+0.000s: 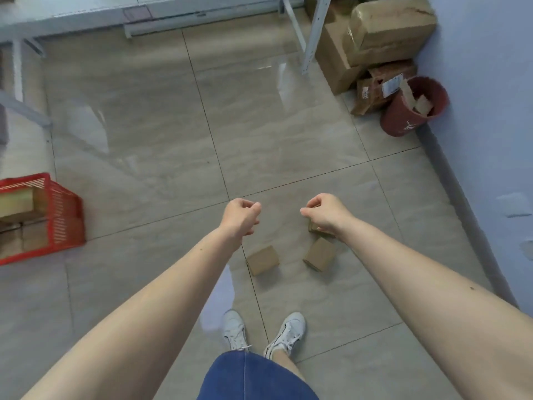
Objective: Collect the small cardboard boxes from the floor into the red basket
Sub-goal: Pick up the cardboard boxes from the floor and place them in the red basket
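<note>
Head view: left hand (240,215) and right hand (324,213) out over tiled floor (144,125), fingers loosely curled, holding nothing. Two small cardboard boxes (263,260) (320,254) below, third (313,227) half hidden under right hand. Red basket (62,215) far left, already holding boxes.

The right hand (324,213) covers most of a third small box (313,227), so only a corner shows and whether the fingers touch it cannot be told. The red basket (62,215) is cut off by the left edge, its contents partly hidden. The red bucket (403,116) bears a white mark too small to read.
</note>
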